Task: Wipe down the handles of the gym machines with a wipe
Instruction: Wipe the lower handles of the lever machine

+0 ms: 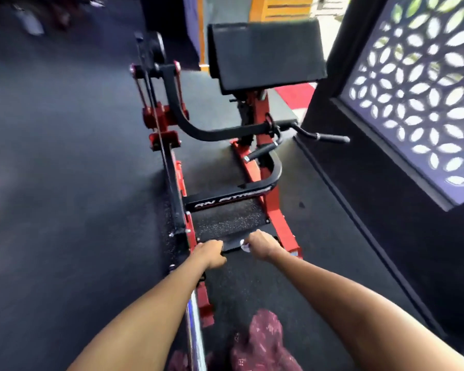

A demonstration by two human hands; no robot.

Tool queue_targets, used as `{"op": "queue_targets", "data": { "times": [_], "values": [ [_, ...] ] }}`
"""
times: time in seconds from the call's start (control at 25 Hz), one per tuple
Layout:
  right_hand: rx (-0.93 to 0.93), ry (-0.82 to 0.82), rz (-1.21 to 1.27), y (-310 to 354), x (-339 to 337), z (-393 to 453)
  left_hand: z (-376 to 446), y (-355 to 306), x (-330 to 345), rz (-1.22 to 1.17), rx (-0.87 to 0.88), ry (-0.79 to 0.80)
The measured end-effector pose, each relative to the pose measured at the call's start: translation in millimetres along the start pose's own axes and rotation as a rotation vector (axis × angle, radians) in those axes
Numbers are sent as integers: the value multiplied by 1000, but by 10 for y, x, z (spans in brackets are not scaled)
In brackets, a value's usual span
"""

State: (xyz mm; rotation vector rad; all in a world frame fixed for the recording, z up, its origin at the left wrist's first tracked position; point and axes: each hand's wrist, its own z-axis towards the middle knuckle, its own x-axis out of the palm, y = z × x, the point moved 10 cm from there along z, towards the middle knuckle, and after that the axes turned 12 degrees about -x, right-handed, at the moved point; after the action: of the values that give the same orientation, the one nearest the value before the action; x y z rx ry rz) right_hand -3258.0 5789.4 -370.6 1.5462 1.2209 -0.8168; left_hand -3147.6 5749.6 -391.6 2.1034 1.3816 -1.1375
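So both arms were stretched out low over the near end of a red and black gym machine (pixel 252 167). The left hand (pixel 209 253) had its fingers curled over the near edge of the black textured footplate (pixel 225 220), gripping it by the left corner. The right hand (pixel 261 243) was on the same edge just to the right, clenched around a small white wipe (pixel 244 247); only a scrunched bit of it poked out on the thumb side, right against the plate's edge. The two hands were near each other but not touching.

Further up the machine, two black handles stuck out: a lower one (pixel 261 151) angled toward the left, and an upper one (pixel 330 137) pointing right, both well away from the hands. Above those sat a big black pad (pixel 265 54), tilted on a red post. A curved black arm (pixel 198 129) swept from the left side over to the handles, and a black bar with white lettering (pixel 225 198), too blurry to read fully, sat just behind the footplate.

The floor (pixel 65 183) was dark rubber matting. On the right was a dark wall with a cut-out leaf-pattern screen (pixel 418 89) letting light through. A maroon patterned garment (pixel 260 341) showed at the bottom, between the arms.
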Motion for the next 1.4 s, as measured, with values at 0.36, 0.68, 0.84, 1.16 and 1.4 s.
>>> {"op": "queue_targets", "data": {
  "times": [0.36,0.68,0.84,1.16,1.4],
  "values": [
    [-250,20,-43,-566,-502,138,282,-565,-250,-69,-199,-35],
    [-83,-120,-41,-1712,-1004,139,847,-1652,-864,72,-78,-101],
    [-81,-140,58,-1979,-1165,468,1254,-1803,-1181,62,-29,-155],
    [3,-191,156,-2621,-1336,1585,2398,-1700,-1690,-40,14,-223],
    [77,-257,270,-3065,-1342,2133,3079,-1473,-1556,-116,-81,-160]
  ]
}}
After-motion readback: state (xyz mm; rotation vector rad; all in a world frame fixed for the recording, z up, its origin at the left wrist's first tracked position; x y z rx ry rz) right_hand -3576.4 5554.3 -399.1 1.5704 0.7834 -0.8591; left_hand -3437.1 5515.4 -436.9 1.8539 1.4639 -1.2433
